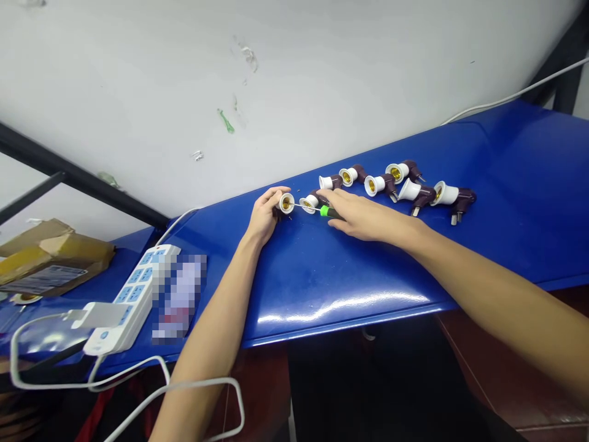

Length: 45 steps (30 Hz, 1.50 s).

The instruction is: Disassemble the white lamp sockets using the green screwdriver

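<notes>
My left hand (265, 216) is wrapped around a white and brown lamp socket plug (286, 203) on the blue table (322, 276), its brass opening facing right. My right hand (363, 215) lies over a green-handled screwdriver (327, 212), fingers curled on the handle. The thin metal shaft points left, with its tip at the held socket's opening. A second socket (309, 204) sits just behind the shaft, close to my right fingertips.
Several more white and brown socket plugs (405, 184) lie in a row along the back of the table by the white wall. A white power strip (133, 294) with cable sits at the left, beside a cardboard box (50, 255). A white cable (506, 98) runs at back right.
</notes>
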### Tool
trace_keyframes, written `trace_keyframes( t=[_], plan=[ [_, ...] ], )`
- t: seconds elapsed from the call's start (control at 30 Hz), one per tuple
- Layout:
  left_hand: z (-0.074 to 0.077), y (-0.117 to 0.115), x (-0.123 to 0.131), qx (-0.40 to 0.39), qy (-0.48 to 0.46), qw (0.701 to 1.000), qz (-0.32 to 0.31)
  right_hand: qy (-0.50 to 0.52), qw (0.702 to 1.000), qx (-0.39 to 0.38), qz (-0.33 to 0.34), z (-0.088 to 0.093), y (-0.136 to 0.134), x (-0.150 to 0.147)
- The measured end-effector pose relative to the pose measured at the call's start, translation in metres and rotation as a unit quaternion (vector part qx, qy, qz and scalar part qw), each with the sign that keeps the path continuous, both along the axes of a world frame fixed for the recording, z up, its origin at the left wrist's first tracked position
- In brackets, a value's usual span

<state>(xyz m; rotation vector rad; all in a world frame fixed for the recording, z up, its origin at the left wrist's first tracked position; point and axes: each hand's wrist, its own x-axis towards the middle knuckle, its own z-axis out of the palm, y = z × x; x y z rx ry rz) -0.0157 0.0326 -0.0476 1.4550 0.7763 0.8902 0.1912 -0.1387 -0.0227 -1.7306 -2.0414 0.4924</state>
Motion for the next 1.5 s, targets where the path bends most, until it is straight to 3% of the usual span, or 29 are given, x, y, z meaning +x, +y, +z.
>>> trace_keyframes(
  t=[0.5, 0.83, 1.5],
  plan=[
    [0.0, -0.001, 0.0, -0.01, 0.001, 1.0, 0.0, 0.03, 0.999, 0.005, -0.016, 0.001, 0.002, 0.001],
    [0.003, -0.003, 0.001, -0.014, -0.001, 1.0, 0.005, 0.017, 0.997, -0.029, -0.066, 0.022, -0.005, 0.0],
    [0.002, -0.003, 0.001, -0.008, 0.003, 1.0, 0.003, 0.009, 0.998, -0.02, -0.054, 0.02, -0.005, 0.0]
  ],
)
